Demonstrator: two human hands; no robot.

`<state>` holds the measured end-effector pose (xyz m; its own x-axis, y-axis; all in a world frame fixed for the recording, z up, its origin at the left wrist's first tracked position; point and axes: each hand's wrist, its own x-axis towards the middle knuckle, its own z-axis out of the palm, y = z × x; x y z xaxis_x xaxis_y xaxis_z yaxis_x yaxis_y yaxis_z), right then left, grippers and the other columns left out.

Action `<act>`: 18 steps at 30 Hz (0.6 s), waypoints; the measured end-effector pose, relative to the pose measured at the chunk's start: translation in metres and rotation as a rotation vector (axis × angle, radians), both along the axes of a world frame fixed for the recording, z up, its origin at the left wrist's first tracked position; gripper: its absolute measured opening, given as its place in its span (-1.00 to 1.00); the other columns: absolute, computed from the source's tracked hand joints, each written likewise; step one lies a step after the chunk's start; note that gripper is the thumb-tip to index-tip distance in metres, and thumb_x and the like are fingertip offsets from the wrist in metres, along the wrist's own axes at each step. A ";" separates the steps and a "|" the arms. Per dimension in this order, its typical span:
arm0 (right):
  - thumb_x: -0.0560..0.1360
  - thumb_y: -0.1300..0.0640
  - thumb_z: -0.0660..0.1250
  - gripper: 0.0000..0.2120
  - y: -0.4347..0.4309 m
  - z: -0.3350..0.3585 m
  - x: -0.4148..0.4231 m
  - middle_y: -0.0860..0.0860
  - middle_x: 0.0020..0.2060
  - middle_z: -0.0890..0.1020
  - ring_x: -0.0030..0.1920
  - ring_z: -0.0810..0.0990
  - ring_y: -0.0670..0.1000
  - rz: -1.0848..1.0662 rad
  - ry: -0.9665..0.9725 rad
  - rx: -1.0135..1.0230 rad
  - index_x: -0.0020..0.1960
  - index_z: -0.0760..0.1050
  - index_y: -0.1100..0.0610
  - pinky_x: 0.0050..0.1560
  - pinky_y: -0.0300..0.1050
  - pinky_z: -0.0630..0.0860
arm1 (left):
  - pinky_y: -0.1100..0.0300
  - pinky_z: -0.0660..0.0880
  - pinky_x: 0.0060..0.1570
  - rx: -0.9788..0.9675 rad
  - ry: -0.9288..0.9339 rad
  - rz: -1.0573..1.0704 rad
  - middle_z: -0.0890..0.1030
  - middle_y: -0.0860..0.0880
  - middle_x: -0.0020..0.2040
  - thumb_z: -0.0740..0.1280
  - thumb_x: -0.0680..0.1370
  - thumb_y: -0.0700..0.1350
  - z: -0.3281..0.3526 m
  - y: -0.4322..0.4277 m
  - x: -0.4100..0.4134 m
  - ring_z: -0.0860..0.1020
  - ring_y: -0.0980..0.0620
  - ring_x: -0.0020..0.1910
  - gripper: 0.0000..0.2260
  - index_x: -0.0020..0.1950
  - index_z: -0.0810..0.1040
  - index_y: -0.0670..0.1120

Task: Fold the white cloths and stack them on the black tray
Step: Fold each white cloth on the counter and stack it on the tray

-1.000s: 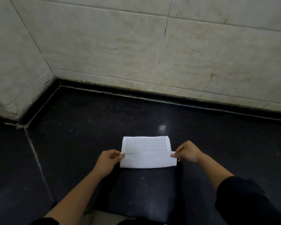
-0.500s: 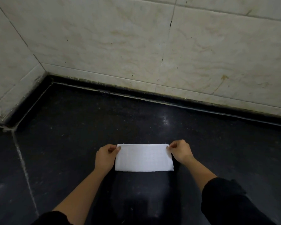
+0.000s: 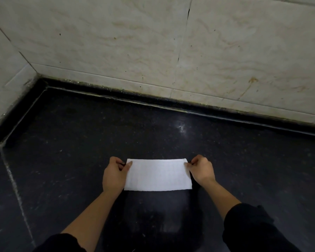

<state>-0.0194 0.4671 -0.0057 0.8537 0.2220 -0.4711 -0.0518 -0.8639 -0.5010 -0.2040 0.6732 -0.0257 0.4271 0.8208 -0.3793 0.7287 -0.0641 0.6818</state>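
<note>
A white cloth (image 3: 157,175) lies folded in half as a flat rectangle on the dark floor, just ahead of me. My left hand (image 3: 115,176) pinches its far left corner between thumb and fingers. My right hand (image 3: 201,170) pinches its far right corner the same way. Directly below the cloth sits a dark, glossy rectangle (image 3: 162,215) that may be the black tray; its outline is hard to tell from the floor. The cloth's near edge lies along that rectangle's far edge.
The black speckled floor (image 3: 71,151) meets a cream tiled wall (image 3: 135,42) at a black skirting strip ahead and to the left. A pale grout line (image 3: 16,193) runs down the floor on the left.
The near half of the cloth was brought over onto the far half, closing the fold. Both hands moved from the cloth's middle to its far corners.
</note>
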 end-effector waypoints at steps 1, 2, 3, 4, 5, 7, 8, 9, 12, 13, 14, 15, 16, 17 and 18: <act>0.46 0.05 0.43 -0.83 -0.003 0.001 -0.002 0.05 -0.17 0.62 -0.08 0.60 0.08 -0.028 -0.001 0.012 -0.10 0.49 0.11 -0.15 -0.12 0.49 | 0.20 0.42 -0.29 0.003 -0.002 -0.007 0.54 0.01 -0.16 0.40 0.50 0.05 0.000 -0.002 -0.003 0.54 0.05 -0.19 -0.74 -0.01 0.41 -0.06; 0.45 0.05 0.45 -0.82 -0.005 0.002 -0.004 0.04 -0.17 0.61 -0.08 0.60 0.07 -0.057 0.004 0.026 -0.09 0.50 0.11 -0.15 -0.13 0.49 | 0.19 0.43 -0.26 0.005 -0.010 -0.005 0.54 0.01 -0.16 0.42 0.49 0.05 0.000 -0.005 -0.006 0.54 0.04 -0.18 -0.73 -0.01 0.41 -0.06; 0.43 0.05 0.47 -0.80 -0.008 0.004 -0.007 0.02 -0.18 0.60 -0.09 0.60 0.06 -0.082 0.013 0.043 -0.09 0.50 0.12 -0.16 -0.14 0.48 | 0.18 0.45 -0.23 0.001 -0.029 0.006 0.53 0.01 -0.15 0.44 0.47 0.05 0.000 -0.008 -0.012 0.54 0.04 -0.17 -0.72 -0.01 0.41 -0.05; 0.41 0.04 0.49 -0.77 -0.010 0.006 -0.010 0.00 -0.18 0.58 -0.10 0.58 0.03 -0.098 0.030 0.054 -0.08 0.50 0.12 -0.18 -0.15 0.47 | 0.18 0.45 -0.20 -0.003 -0.054 0.022 0.53 0.02 -0.14 0.46 0.46 0.04 0.000 -0.012 -0.016 0.54 0.04 -0.15 -0.71 0.00 0.42 -0.05; 0.39 0.02 0.51 -0.74 -0.012 0.008 -0.014 -0.02 -0.20 0.56 -0.13 0.55 0.00 -0.099 0.054 0.057 -0.08 0.49 0.13 -0.22 -0.16 0.45 | 0.19 0.45 -0.18 -0.005 -0.077 0.036 0.53 0.02 -0.12 0.47 0.45 0.04 0.000 -0.016 -0.021 0.54 0.05 -0.15 -0.70 0.00 0.42 -0.05; 0.36 0.00 0.54 -0.69 -0.014 0.010 -0.025 -0.05 -0.23 0.52 -0.18 0.51 -0.04 -0.087 0.098 0.041 -0.10 0.47 0.13 -0.28 -0.19 0.42 | 0.21 0.43 -0.19 -0.004 -0.104 0.048 0.53 0.03 -0.11 0.49 0.44 0.02 0.000 -0.027 -0.032 0.53 0.06 -0.16 -0.70 -0.01 0.43 -0.05; 0.36 0.00 0.54 -0.68 -0.013 0.009 -0.029 -0.05 -0.23 0.52 -0.18 0.51 -0.04 -0.088 0.108 0.033 -0.09 0.46 0.13 -0.27 -0.19 0.42 | 0.22 0.42 -0.21 0.001 -0.109 0.043 0.53 0.01 -0.11 0.49 0.44 0.01 -0.002 -0.031 -0.035 0.53 0.06 -0.17 -0.71 -0.02 0.44 -0.06; 0.36 0.01 0.54 -0.68 -0.012 0.007 -0.033 -0.04 -0.19 0.52 -0.15 0.51 -0.03 -0.095 0.111 0.024 -0.07 0.46 0.13 -0.23 -0.19 0.43 | 0.24 0.41 -0.22 0.010 -0.110 0.031 0.52 0.00 -0.10 0.49 0.44 0.00 -0.003 -0.035 -0.038 0.52 0.07 -0.18 -0.72 -0.04 0.45 -0.07; 0.39 0.08 0.52 -0.66 -0.006 0.005 -0.040 0.01 -0.10 0.52 -0.11 0.51 0.00 -0.162 0.144 0.029 0.05 0.48 0.18 -0.20 -0.17 0.43 | 0.30 0.38 -0.27 0.041 -0.101 -0.028 0.51 -0.02 -0.11 0.47 0.46 -0.03 -0.004 -0.039 -0.041 0.50 0.10 -0.20 -0.79 -0.07 0.47 -0.07; 0.39 0.10 0.51 -0.67 -0.005 0.005 -0.041 0.03 -0.09 0.53 -0.10 0.52 0.01 -0.192 0.172 0.051 0.06 0.49 0.19 -0.19 -0.16 0.44 | 0.30 0.38 -0.27 0.043 -0.100 -0.044 0.51 -0.02 -0.11 0.46 0.47 -0.04 -0.004 -0.038 -0.042 0.50 0.11 -0.20 -0.80 -0.08 0.47 -0.06; 0.40 0.12 0.51 -0.70 -0.005 0.005 -0.041 0.04 -0.09 0.55 -0.10 0.53 0.03 -0.220 0.199 0.077 0.04 0.50 0.20 -0.18 -0.15 0.46 | 0.29 0.39 -0.26 0.041 -0.095 -0.058 0.52 -0.02 -0.11 0.46 0.47 -0.04 -0.005 -0.037 -0.042 0.50 0.11 -0.20 -0.81 -0.08 0.48 -0.06; 0.40 0.14 0.50 -0.74 -0.006 0.005 -0.041 0.05 -0.10 0.57 -0.10 0.55 0.04 -0.240 0.216 0.099 0.00 0.52 0.20 -0.15 -0.13 0.47 | 0.26 0.41 -0.24 0.038 -0.086 -0.073 0.52 -0.02 -0.12 0.46 0.47 -0.05 -0.005 -0.037 -0.042 0.50 0.11 -0.20 -0.82 -0.10 0.49 -0.05; 0.39 0.15 0.50 -0.79 -0.007 0.006 -0.041 0.06 -0.12 0.58 -0.11 0.55 0.04 -0.246 0.219 0.108 -0.06 0.53 0.20 -0.15 -0.13 0.48 | 0.23 0.44 -0.21 0.036 -0.076 -0.089 0.53 -0.01 -0.12 0.47 0.46 -0.05 -0.006 -0.035 -0.043 0.51 0.10 -0.20 -0.83 -0.11 0.51 -0.05; 0.39 0.15 0.49 -0.83 -0.009 0.007 -0.041 0.06 -0.14 0.60 -0.14 0.55 0.04 -0.239 0.210 0.109 -0.11 0.54 0.18 -0.17 -0.13 0.47 | 0.19 0.48 -0.17 0.033 -0.069 -0.104 0.54 -0.01 -0.12 0.48 0.45 -0.06 -0.007 -0.034 -0.043 0.52 0.09 -0.20 -0.84 -0.14 0.52 -0.04; 0.39 0.14 0.49 -0.85 -0.010 0.008 -0.040 0.06 -0.15 0.61 -0.17 0.55 0.03 -0.224 0.192 0.112 -0.16 0.53 0.17 -0.21 -0.15 0.46 | 0.16 0.50 -0.14 0.030 -0.067 -0.115 0.55 -0.02 -0.13 0.49 0.44 -0.06 -0.007 -0.033 -0.044 0.53 0.09 -0.20 -0.85 -0.17 0.53 -0.03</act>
<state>-0.0597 0.4568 0.0028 0.7849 0.0979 -0.6119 -0.3375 -0.7605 -0.5547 -0.2477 0.6402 -0.0332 0.5427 0.7755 -0.3225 0.6683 -0.1661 0.7252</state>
